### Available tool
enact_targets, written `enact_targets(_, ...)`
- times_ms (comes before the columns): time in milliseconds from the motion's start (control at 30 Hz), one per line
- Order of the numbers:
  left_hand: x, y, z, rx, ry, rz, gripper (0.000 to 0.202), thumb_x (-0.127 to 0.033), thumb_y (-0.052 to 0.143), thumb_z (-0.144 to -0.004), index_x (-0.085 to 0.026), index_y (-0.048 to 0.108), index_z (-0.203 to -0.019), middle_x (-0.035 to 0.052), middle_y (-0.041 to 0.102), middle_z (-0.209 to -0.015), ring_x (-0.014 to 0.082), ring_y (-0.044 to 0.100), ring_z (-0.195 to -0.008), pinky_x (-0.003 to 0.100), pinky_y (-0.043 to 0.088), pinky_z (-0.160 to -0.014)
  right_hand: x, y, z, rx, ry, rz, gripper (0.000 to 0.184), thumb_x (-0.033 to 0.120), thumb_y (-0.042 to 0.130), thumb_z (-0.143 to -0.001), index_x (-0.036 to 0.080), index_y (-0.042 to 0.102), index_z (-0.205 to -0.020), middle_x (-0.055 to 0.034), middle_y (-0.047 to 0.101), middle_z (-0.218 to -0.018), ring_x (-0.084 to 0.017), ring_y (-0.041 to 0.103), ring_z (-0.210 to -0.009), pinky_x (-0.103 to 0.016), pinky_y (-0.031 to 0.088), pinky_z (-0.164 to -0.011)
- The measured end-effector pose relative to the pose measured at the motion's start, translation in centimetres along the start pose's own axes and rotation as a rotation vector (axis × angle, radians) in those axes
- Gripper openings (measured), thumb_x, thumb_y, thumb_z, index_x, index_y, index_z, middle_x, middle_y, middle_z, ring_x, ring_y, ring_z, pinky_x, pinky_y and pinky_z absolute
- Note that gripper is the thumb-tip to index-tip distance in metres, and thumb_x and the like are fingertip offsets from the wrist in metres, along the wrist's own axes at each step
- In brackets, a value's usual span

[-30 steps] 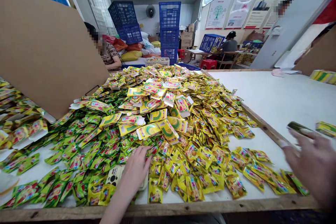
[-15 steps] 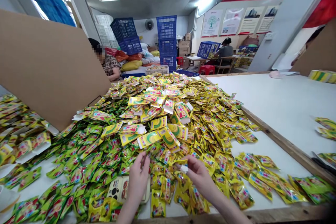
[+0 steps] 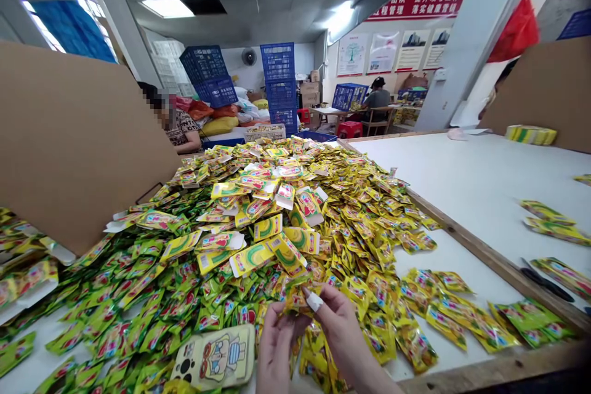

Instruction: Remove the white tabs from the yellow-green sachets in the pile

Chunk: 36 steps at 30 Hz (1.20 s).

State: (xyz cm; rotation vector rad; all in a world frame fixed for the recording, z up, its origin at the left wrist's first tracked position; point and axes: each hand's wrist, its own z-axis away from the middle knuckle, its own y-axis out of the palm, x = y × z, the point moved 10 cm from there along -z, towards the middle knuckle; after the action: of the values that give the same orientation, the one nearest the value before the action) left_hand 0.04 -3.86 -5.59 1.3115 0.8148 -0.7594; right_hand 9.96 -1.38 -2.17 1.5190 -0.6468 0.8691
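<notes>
Close together in front of the heap are my left hand and my right hand. Between their fingertips is a small yellow candy packet, partly hidden by the fingers. Both hands are closed on it. Something white wraps the tip of my right thumb. A phone in a cartoon case lies just left of my left hand. Green packets spread around on the left, and yellow packets on the right. Flat yellow cartons lie on the heap beyond my hands.
A large cardboard sheet stands at the left. A wooden strip divides the white table, with black-handled scissors beyond it at right. A co-worker sits behind the heap. Stacked blue crates stand farther back.
My hands have come together and now meet at the yellow packet; half a second ago they were apart. The phone, partly covered before, shows fully. The view has shifted rightward.
</notes>
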Motion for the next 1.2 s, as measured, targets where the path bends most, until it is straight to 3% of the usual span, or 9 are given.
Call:
enact_targets(200, -0.1, -1.6, -1.3, -0.047, -0.028, -0.104, 0.039, -0.046, 0.072, -0.06, -0.019, 0.051, -0.078, 0.0044, 0.068, -0.076, 0.0203, 0.065, -0.072, 0.03, 0.052, -0.066, 0.5, 0.4, 0.3, 0.12, -0.039, 0.282, 0.018, 0.034, 0.063, -0.078, 0.017, 0.061, -0.075, 0.001, 0.057, -0.069, -0.014, 0.051, -0.067, -0.022, 0.042, -0.063)
enact_targets(300, -0.4, -1.5, -1.5, -0.091, 0.054, -0.265, 0.037, -0.041, 0.072, -0.063, -0.02, 0.049, -0.082, 0.0, 0.064, -0.068, 0.0155, 0.062, -0.067, 0.024, 0.05, -0.062, 0.0, -0.5, 0.4, 0.029, -0.072, 0.249, 0.022, 0.04, 0.062, -0.076, 0.018, 0.061, -0.081, -0.0007, 0.059, -0.073, -0.016, 0.053, -0.07, -0.025, 0.045, -0.064)
enact_targets(433, 0.9, -1.0, -0.9, -0.152, 0.056, -0.302, 0.045, -0.049, 0.068, -0.065, -0.017, 0.05, -0.092, 0.0063, 0.067, -0.083, 0.0192, 0.064, -0.076, 0.026, 0.052, -0.068, 0.1, -1.3, 0.8, -0.06, -0.149, 0.324, 0.021, 0.036, 0.058, -0.079, 0.018, 0.059, -0.09, -0.0022, 0.058, -0.079, -0.017, 0.053, -0.071, -0.025, 0.045, -0.064)
enact_targets(600, 1.7, -1.1, -0.3, -0.149, -0.023, -0.307, 0.06, -0.061, 0.058, -0.067, -0.016, 0.048, -0.105, 0.0113, 0.067, -0.094, 0.0229, 0.066, -0.074, 0.031, 0.054, -0.066, 1.3, -0.7, 1.4, 0.02, -0.213, 0.644, 0.009, 0.025, 0.05, -0.083, 0.019, 0.056, -0.086, -0.0038, 0.057, -0.084, -0.018, 0.052, -0.079, -0.028, 0.044, -0.072)
enact_targets(800, 0.8, -1.3, 0.1, -0.128, 0.021, -0.634, 0.05, -0.057, 0.043, -0.079, -0.017, 0.056, -0.107, 0.0103, 0.066, -0.099, 0.0251, 0.06, -0.095, 0.03, 0.051, -0.074, 0.2, -0.7, 1.0, 0.085, -0.045, 0.276, 0.047, 0.034, 0.061, -0.079, 0.025, 0.039, -0.119, -0.0042, 0.058, -0.096, -0.016, 0.056, -0.071, -0.026, 0.047, -0.062)
enact_targets(967, -1.6, 3.0, -0.9, 0.212, 0.196, -1.066, 0.036, -0.039, 0.033, -0.089, -0.019, 0.055, -0.11, 0.0059, 0.067, -0.076, 0.0216, 0.063, -0.077, 0.03, 0.05, -0.067, 2.2, -2.5, 1.2, 0.073, -0.129, 0.437, 0.023, 0.034, 0.061, -0.079, 0.019, 0.063, -0.096, -0.0054, 0.065, -0.092, -0.021, 0.058, -0.086, -0.033, 0.044, -0.083)
enact_targets(1033, -3.6, 5.2, -2.1, 0.396, 0.412, -1.318, 0.034, -0.027, 0.03, -0.091, -0.019, 0.05, -0.117, 0.0075, 0.067, -0.092, 0.0216, 0.061, -0.09, 0.034, 0.048, -0.078, 4.0, -4.7, 1.2, -0.02, -0.195, 0.565, 0.023, 0.035, 0.06, -0.08, 0.019, 0.064, -0.096, -0.006, 0.066, -0.091, -0.023, 0.059, -0.085, -0.033, 0.045, -0.081)
enact_targets(1100, -5.2, 6.8, -3.5, 0.537, 0.706, -1.584, 0.042, -0.012, 0.032, -0.087, -0.021, 0.041, -0.127, 0.0089, 0.053, -0.125, 0.0251, 0.041, -0.122, 0.046, 0.032, -0.101, 5.5, -6.9, 1.3, -0.106, -0.228, 0.625, 0.027, 0.039, 0.061, -0.077, 0.019, 0.065, -0.095, -0.007, 0.066, -0.091, -0.024, 0.059, -0.085, -0.032, 0.046, -0.078)
enact_targets(1200, -5.2, 6.7, -6.9, 0.692, 0.856, -1.82, 0.067, 0.006, 0.031, -0.076, -0.027, 0.028, -0.135, 0.0054, 0.029, -0.144, 0.0234, 0.015, -0.135, 0.054, 0.011, -0.108, 6.0, -9.5, 1.5, -0.194, -0.169, 0.57, 0.03, 0.043, 0.066, -0.071, 0.018, 0.066, -0.089, -0.0063, 0.067, -0.087, -0.024, 0.06, -0.082, -0.032, 0.048, -0.075)
